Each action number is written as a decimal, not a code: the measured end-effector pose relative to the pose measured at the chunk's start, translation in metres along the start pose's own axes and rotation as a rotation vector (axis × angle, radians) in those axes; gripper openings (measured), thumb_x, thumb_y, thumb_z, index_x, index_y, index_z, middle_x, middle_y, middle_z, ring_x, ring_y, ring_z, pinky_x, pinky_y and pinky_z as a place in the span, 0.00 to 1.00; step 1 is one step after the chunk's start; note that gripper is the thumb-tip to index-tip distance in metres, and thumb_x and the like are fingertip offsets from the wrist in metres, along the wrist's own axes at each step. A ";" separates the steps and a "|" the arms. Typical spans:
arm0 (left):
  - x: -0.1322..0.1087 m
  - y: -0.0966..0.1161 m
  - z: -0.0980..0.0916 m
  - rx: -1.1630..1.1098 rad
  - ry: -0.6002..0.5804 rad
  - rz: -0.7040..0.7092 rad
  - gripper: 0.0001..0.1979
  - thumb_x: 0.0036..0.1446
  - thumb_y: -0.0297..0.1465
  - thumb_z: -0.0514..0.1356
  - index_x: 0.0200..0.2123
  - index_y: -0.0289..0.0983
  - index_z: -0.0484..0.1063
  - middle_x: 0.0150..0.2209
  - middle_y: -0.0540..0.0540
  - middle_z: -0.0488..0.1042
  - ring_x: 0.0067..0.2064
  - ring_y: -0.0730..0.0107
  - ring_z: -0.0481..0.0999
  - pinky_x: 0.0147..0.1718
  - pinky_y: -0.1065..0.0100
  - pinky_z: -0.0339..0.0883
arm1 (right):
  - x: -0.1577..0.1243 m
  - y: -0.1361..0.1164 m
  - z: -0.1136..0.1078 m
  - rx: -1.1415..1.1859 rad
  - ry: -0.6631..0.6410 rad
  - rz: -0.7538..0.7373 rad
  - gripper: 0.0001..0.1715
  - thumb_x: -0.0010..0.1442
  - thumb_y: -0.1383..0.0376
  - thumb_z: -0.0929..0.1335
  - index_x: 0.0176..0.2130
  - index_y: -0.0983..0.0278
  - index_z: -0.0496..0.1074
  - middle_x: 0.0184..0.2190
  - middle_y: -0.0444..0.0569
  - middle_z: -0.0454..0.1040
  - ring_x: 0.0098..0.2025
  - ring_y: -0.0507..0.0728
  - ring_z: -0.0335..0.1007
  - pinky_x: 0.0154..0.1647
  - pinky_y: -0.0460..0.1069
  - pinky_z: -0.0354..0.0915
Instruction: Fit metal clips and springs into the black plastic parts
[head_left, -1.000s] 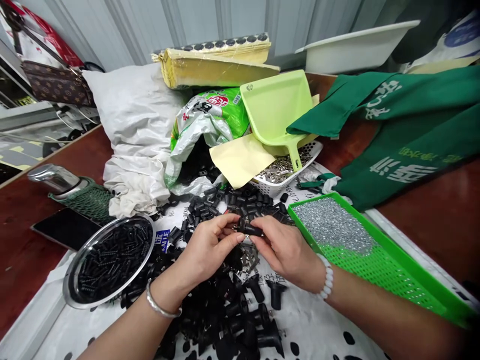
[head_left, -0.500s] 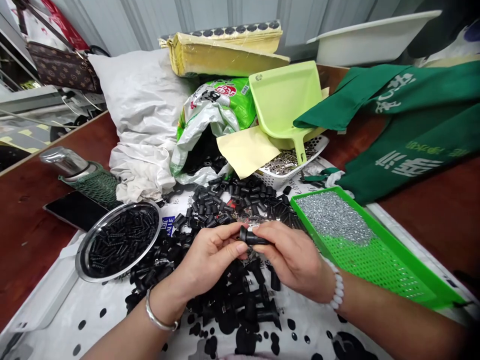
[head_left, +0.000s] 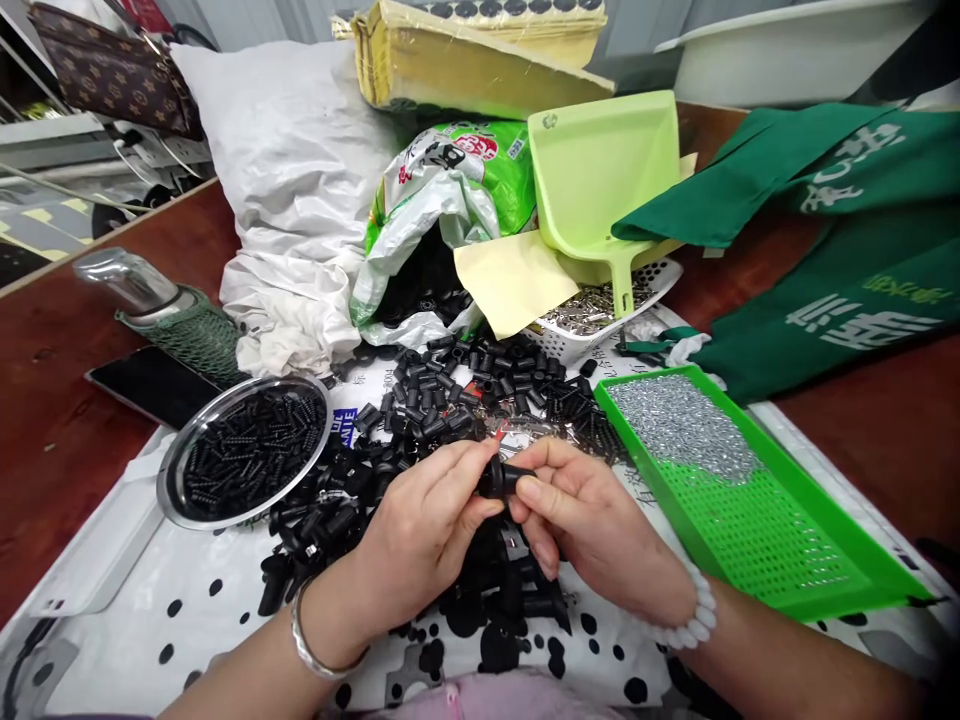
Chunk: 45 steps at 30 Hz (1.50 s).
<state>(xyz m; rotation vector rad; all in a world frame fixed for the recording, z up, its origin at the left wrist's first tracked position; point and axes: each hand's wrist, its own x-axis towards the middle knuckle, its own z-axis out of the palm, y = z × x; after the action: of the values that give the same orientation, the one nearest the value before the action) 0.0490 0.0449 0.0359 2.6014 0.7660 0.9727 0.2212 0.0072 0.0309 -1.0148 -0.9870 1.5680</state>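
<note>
From far off, I watch the left hand (head_left: 421, 525) pinch the wide, round end of a smooth black part (head_left: 498, 478). The right hand (head_left: 600, 530) pinches its thinner end. The part is up over a messy heap (head_left: 439, 400) of black bits. Left, a shiny round metal bowl (head_left: 172, 478) holds bumpy black sticks (head_left: 251, 450). Right, a green plastic tray (head_left: 735, 540) holds tiny silvery bits (head_left: 682, 425).

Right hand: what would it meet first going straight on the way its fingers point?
Probably the left hand, just across the black part held between them; exact depth is unclear.
</note>
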 end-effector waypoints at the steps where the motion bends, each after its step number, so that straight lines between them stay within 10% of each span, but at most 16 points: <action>1: -0.001 -0.001 -0.001 -0.006 -0.011 0.000 0.20 0.59 0.26 0.54 0.55 0.33 0.57 0.49 0.39 0.69 0.50 0.66 0.69 0.49 0.67 0.66 | 0.000 0.001 0.000 -0.018 -0.017 -0.007 0.08 0.57 0.62 0.65 0.35 0.63 0.61 0.22 0.38 0.67 0.12 0.44 0.56 0.10 0.40 0.56; 11: 0.005 0.001 -0.010 -0.645 -0.253 -0.540 0.12 0.61 0.33 0.52 0.41 0.32 0.71 0.28 0.48 0.71 0.27 0.74 0.71 0.28 0.73 0.69 | 0.004 0.013 -0.014 -0.971 -0.038 -0.940 0.16 0.56 0.76 0.63 0.44 0.63 0.64 0.37 0.52 0.72 0.38 0.55 0.70 0.35 0.49 0.69; 15: 0.004 -0.001 -0.008 -0.758 -0.236 -0.592 0.13 0.60 0.33 0.53 0.44 0.33 0.70 0.29 0.48 0.72 0.29 0.75 0.72 0.30 0.73 0.69 | 0.007 0.011 -0.014 -0.915 -0.022 -0.857 0.10 0.59 0.72 0.63 0.42 0.63 0.63 0.32 0.48 0.72 0.32 0.53 0.72 0.31 0.47 0.70; 25: -0.018 -0.007 0.006 -0.115 -0.004 -0.103 0.19 0.59 0.26 0.54 0.54 0.31 0.59 0.49 0.38 0.69 0.50 0.66 0.68 0.50 0.67 0.65 | -0.004 0.022 0.016 -0.107 0.159 -0.075 0.09 0.59 0.60 0.64 0.36 0.64 0.61 0.19 0.37 0.65 0.13 0.44 0.58 0.13 0.40 0.56; 34: -0.024 -0.013 0.002 -0.172 -0.075 -0.114 0.20 0.61 0.27 0.52 0.56 0.33 0.57 0.50 0.39 0.68 0.50 0.66 0.68 0.50 0.65 0.65 | -0.008 0.031 0.017 -0.392 0.091 -0.089 0.14 0.62 0.55 0.60 0.32 0.63 0.61 0.15 0.35 0.53 0.16 0.46 0.48 0.13 0.42 0.49; 45: -0.024 -0.018 -0.005 -0.294 -0.137 -0.154 0.21 0.61 0.27 0.51 0.57 0.36 0.57 0.48 0.39 0.68 0.48 0.64 0.68 0.47 0.62 0.66 | -0.004 0.026 0.026 0.041 -0.062 0.169 0.18 0.63 0.52 0.58 0.30 0.62 0.60 0.13 0.31 0.50 0.11 0.43 0.40 0.10 0.40 0.52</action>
<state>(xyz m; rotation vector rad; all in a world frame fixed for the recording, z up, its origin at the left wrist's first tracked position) 0.0234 0.0470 0.0193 2.2922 0.7161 0.7870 0.1892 -0.0042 0.0150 -1.0491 -0.9262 1.7609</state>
